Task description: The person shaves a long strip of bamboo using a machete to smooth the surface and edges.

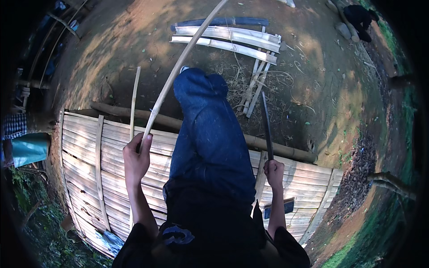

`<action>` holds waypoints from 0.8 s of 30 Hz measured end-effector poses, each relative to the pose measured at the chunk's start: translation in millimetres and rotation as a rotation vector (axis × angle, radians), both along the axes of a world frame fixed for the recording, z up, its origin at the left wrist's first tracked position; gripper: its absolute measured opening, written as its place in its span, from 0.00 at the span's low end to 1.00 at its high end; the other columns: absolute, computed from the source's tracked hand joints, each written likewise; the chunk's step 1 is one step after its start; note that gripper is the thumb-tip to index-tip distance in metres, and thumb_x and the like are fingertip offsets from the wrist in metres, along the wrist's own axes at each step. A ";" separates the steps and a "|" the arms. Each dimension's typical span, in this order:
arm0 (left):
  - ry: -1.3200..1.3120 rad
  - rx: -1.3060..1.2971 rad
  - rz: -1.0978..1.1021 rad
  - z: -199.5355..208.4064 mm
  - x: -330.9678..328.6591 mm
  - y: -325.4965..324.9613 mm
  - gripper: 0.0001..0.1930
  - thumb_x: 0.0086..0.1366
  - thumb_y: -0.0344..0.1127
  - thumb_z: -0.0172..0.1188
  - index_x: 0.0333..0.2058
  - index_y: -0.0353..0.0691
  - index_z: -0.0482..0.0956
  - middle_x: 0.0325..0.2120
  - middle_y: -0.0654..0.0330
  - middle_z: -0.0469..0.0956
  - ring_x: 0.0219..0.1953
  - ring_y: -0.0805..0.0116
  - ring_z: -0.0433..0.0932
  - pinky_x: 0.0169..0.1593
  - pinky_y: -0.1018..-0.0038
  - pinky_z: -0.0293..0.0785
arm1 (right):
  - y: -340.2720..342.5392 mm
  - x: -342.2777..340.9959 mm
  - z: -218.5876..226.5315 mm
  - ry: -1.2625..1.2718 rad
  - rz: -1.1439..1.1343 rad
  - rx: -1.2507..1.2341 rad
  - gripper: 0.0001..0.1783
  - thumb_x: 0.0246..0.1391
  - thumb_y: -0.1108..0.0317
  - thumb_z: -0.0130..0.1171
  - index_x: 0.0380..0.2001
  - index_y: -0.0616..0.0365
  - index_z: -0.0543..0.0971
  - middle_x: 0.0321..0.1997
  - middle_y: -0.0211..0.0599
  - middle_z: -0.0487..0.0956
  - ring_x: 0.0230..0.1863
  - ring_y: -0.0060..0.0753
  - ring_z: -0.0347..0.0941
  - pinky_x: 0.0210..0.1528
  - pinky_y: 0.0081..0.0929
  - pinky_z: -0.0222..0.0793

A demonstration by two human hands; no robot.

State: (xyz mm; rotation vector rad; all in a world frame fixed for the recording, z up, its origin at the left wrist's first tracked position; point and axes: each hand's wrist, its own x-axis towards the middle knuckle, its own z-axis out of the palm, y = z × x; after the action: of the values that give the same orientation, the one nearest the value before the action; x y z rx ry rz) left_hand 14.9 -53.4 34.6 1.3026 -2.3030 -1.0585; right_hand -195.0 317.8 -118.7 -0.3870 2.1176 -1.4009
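Note:
My left hand (138, 157) is closed round the near end of a long, pale bamboo strip (176, 66), which slants up and away past the top edge of the view. In my right hand (274, 172) is the handle of a machete (267, 120), its long dark blade pointing forward, apart from the strip. I sit on a bamboo slat bench (80, 152), my legs in blue jeans (201, 120) between the two hands. Another thin bamboo strip (134, 98) lies across the bench beside my left hand.
Ahead on the ground lie split bamboo pieces (228, 45), shorter bamboo sticks (258, 85) and curly shavings (283, 87). A dark flat object (288, 206) rests by my right forearm, a blue plastic bag (111, 241) at the bench's left. People are at far left (15, 126) and upper right (357, 18).

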 end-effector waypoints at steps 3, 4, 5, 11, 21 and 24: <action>0.020 -0.003 0.011 1.7 -3.8 3.3 0.14 0.67 0.40 0.57 0.34 0.31 0.78 0.10 0.67 0.59 0.16 0.80 0.54 0.19 0.76 0.50 | -8.5 -6.3 18.7 0.271 0.357 0.104 0.25 0.54 0.51 0.58 0.18 0.63 0.73 0.11 0.40 0.66 0.13 0.36 0.63 0.21 0.30 0.61; 0.030 -0.014 0.013 4.3 -7.2 4.6 0.14 0.67 0.40 0.57 0.34 0.31 0.79 0.10 0.66 0.60 0.16 0.80 0.54 0.19 0.76 0.50 | -12.2 -3.0 15.8 0.263 0.269 0.197 0.25 0.55 0.51 0.57 0.18 0.63 0.73 0.11 0.41 0.67 0.14 0.37 0.64 0.21 0.31 0.61; 0.043 -0.023 0.011 5.3 -10.1 4.3 0.14 0.67 0.39 0.57 0.34 0.31 0.79 0.10 0.66 0.60 0.16 0.80 0.54 0.19 0.75 0.50 | -16.8 2.1 8.5 0.258 0.177 0.290 0.25 0.56 0.51 0.56 0.19 0.64 0.73 0.12 0.42 0.68 0.14 0.38 0.64 0.22 0.32 0.61; 0.004 0.016 0.031 0.6 -1.1 -1.5 0.14 0.66 0.39 0.58 0.36 0.31 0.79 0.10 0.66 0.61 0.15 0.81 0.55 0.19 0.76 0.51 | -32.3 19.0 -6.1 -0.166 -0.083 0.092 0.31 0.62 0.47 0.48 0.17 0.65 0.74 0.11 0.35 0.69 0.16 0.28 0.67 0.22 0.33 0.63; -0.018 0.011 0.041 -3.8 -4.6 -6.1 0.16 0.66 0.41 0.57 0.36 0.30 0.79 0.10 0.66 0.61 0.15 0.80 0.55 0.19 0.75 0.52 | -47.2 22.9 9.3 -0.006 0.022 0.258 0.29 0.62 0.51 0.48 0.20 0.70 0.76 0.12 0.44 0.71 0.17 0.32 0.68 0.25 0.34 0.62; 0.004 0.016 0.059 -7.8 -0.3 -5.4 0.16 0.67 0.42 0.57 0.36 0.30 0.79 0.10 0.65 0.61 0.15 0.80 0.56 0.19 0.75 0.52 | -38.6 27.1 7.0 0.127 0.216 0.180 0.31 0.63 0.50 0.46 0.20 0.70 0.75 0.11 0.40 0.70 0.16 0.30 0.66 0.24 0.33 0.61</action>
State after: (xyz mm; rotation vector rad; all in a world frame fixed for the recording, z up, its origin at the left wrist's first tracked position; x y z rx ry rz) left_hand 14.6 -58.8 26.8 1.3645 -2.2433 -1.0616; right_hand -167.9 279.2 -111.7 -0.6259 2.2066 -1.0792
